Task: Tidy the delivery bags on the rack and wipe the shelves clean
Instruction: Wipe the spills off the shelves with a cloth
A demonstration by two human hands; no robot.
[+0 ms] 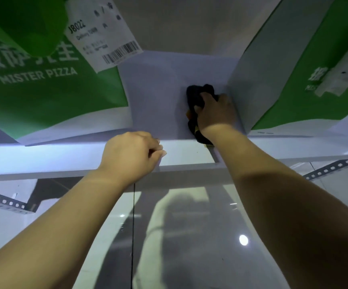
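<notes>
A white shelf [154,97] of the rack runs across the view, with two green delivery bags on it. The left green bag [44,88] reads MISTER PIZZA and carries a white receipt label [104,36]. The right green bag [306,84] stands with its grey side facing the gap. Between them my right hand [215,113] presses a dark cloth [198,94] flat on the shelf, fingers curled over it. My left hand [131,155] rests on the shelf's front edge with its fingers curled around the lip.
Perforated metal rack brackets show at the lower left [4,202] and at the right [331,168]. Below the shelf lies a glossy grey tiled floor [189,236] with light reflections and my shadow.
</notes>
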